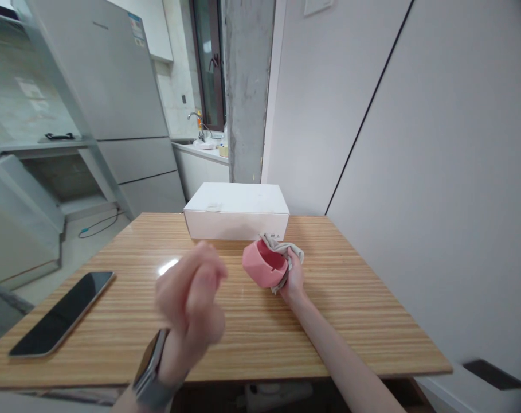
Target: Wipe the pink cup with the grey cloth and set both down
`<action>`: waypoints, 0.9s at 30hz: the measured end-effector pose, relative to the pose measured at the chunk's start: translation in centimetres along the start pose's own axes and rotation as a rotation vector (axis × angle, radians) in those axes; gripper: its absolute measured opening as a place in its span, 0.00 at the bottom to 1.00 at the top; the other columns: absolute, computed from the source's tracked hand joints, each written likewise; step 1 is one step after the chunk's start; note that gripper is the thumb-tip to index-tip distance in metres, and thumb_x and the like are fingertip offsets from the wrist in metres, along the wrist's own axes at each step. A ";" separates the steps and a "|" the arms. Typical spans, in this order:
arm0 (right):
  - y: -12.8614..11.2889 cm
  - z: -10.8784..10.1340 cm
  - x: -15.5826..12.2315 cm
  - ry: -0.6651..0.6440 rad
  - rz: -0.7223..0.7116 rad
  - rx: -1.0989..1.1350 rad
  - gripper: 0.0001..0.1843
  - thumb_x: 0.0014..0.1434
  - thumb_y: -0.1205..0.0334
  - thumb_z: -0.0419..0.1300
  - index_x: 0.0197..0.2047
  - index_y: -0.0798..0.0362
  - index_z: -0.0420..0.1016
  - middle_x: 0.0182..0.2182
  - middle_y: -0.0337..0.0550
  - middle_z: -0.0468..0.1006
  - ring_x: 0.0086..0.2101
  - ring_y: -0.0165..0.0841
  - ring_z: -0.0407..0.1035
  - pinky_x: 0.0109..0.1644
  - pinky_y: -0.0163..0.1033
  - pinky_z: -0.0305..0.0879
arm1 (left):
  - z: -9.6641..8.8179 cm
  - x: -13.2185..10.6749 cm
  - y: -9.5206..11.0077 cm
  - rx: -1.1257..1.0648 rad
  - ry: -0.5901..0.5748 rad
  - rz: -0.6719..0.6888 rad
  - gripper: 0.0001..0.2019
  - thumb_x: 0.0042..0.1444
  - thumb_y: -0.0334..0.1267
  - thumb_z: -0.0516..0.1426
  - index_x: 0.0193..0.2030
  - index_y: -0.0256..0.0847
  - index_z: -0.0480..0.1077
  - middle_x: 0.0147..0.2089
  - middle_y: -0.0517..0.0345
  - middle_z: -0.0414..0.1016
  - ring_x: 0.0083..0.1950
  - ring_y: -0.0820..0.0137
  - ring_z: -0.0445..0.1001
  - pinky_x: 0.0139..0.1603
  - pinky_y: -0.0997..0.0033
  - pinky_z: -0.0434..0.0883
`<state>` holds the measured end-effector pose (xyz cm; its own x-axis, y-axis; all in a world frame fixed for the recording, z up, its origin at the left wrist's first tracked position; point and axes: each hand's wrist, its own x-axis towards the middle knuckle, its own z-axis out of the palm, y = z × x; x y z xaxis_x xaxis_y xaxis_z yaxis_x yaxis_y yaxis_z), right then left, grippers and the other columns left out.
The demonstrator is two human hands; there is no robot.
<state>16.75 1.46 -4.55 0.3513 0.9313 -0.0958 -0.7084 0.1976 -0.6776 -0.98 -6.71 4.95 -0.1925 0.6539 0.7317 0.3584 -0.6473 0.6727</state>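
Note:
My right hand [295, 278] is closed around a crumpled grey cloth [281, 248] and, through it, the side of a pink faceted ashtray [257, 265]. The ashtray is tilted, its hollow facing right and toward me, and a small notch shows in its rim. Cloth folds lie along the rim and below my fingers. To the left, nearer the camera and apart from the ashtray, my left hand [191, 292] is raised over the table with its fingers curled into a loose fist. Motion blurs it, and nothing shows in it. A smartwatch [151, 358] is on that wrist.
A white box [237, 223] stands at the far edge of the wood-grain table [355, 321]. On the left lies a dark phone [65, 312]. A white wall panel [436, 189] rises on the right. Behind are a fridge [109, 74] and a sink tap [201, 123].

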 end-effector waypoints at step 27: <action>0.5 0.9 -2.3 -0.019 -0.236 -0.327 0.21 0.52 0.47 0.62 0.45 0.50 0.76 0.44 0.38 0.79 0.52 0.35 0.68 0.61 0.43 0.57 | 6.0 -0.7 -8.4 -0.915 -0.498 -1.081 0.21 0.54 0.44 0.59 0.54 0.41 0.67 0.52 0.50 0.75 0.48 0.63 0.76 0.46 0.62 0.74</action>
<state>15.05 -0.30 -4.04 0.4673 0.8782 0.1022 -0.3760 0.3020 -0.8760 1.59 0.60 -1.88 0.4057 0.9041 -0.1340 -0.4655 0.3305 0.8210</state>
